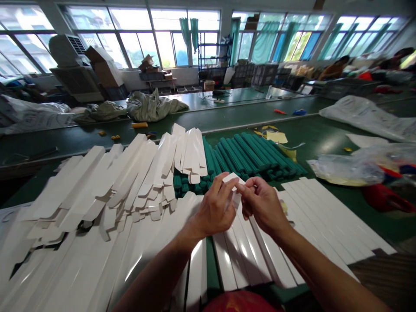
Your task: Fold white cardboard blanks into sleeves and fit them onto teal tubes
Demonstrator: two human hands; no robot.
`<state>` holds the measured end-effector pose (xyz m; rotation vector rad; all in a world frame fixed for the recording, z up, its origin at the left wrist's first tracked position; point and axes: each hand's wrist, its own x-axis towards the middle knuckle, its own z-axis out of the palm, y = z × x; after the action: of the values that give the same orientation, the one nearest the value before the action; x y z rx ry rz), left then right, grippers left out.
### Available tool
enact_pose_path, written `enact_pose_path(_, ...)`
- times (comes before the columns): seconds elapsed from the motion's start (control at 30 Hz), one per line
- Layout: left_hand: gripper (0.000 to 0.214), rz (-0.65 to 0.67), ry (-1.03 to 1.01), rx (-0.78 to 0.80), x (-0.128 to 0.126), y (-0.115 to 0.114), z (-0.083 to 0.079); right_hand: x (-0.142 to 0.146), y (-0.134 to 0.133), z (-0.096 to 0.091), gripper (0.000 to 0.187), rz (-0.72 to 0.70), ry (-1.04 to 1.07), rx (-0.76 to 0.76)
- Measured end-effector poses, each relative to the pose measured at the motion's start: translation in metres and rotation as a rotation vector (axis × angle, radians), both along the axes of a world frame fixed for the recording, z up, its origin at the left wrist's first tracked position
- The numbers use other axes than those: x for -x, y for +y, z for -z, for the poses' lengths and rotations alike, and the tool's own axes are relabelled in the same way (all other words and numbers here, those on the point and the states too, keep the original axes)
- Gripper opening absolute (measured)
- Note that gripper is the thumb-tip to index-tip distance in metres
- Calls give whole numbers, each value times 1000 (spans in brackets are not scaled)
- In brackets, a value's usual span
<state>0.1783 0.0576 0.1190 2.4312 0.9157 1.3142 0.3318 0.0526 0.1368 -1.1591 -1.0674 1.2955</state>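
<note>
Now pinching white card tab [231,180] between left hand [212,207] and right hand [261,204], both grasping firmly; looked light, stiff, slick, best held by edges.

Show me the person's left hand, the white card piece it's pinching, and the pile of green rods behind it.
Left hand [214,210]: head view, on the back of the hand.
White card piece [233,178]: head view, on its top edge above the fingers.
Green rods [251,156]: head view, on the middle of the pile.

White card strips [74,260] crowding both sides
</note>
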Motion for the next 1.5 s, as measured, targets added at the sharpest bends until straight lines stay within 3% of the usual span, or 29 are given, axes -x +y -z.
enact_pose_path(0.07, 60, 18, -4, 27, 4, 0, 0, 8, -3, 25, 43, 131, -172, -138)
enact_pose_path(0.23, 70, -6, -12, 65, 9, 0, 4, 21, -10, 88, 31, 352, -856, -529)
enact_pose_path(0.37, 71, -1, -9, 49, 7, -1, 3, 18, -7, 114, 44, 491, -1057, -530)
enact_pose_path(0.57, 68, -43, -30, 120, 26, 12, 10, 24, 19, 124, 63, 123, -988, -425)
enact_pose_path(0.67, 77, -164, -84, 248, 47, 5, 30, 31, 25, 127, 72, 155, -976, -461)
enact_pose_path(0.77, 71, -412, -176, 381, 60, -11, 51, 36, 23, 132, 73, 192, -954, -504)
enact_pose_path(0.87, 78, -548, -107, 212, 58, -21, 51, 39, 21, 138, 75, 182, -961, -547)
enact_pose_path(1.0, 82, -576, 192, -166, 45, -13, 24, 43, 24, 147, 74, 183, -973, -638)
enact_pose_path(1.13, 67, -612, 526, -247, 38, -1, 15, 42, 29, 143, 69, 166, -1007, -709)
enact_pose_path(1.23, 61, -610, 566, -242, 47, -6, 29, 33, 26, 128, 69, 110, -1149, -615)
enact_pose_path(1.33, 53, -625, 517, -149, 67, -27, 57, 14, 16, 118, 70, 37, -1349, -271)
enact_pose_path(1.43, 43, -705, 473, 63, 90, -62, 95, -10, 6, 128, 68, -52, -1503, 15)
enact_pose_path(1.5, 40, -744, 585, 220, 102, -86, 123, -24, 2, 144, 61, -165, -1579, 119)
